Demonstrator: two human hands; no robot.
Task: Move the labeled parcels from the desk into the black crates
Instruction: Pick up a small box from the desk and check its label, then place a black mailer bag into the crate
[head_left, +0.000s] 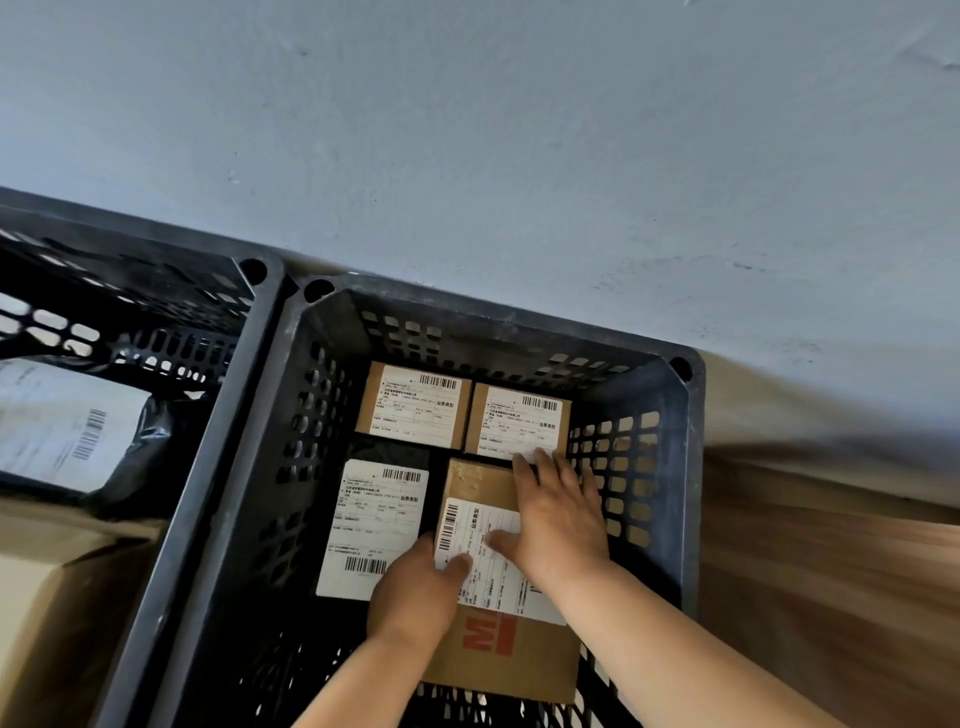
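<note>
grey wall | black crate (680, 467); parcel (498, 639) under both hands' fingers (550, 467)

The left hand (415, 592) is covering the near left edge of the cardboard parcel (498, 649), and the right hand (558, 519) is hiding part of its label (483, 551). Label print is staying too small to read. The left crate (130, 291) is running off the picture's left edge, its parcel (62, 426) blurring.

Four parcels (501, 582) lie in the right crate (680, 467) (two behind).
</note>
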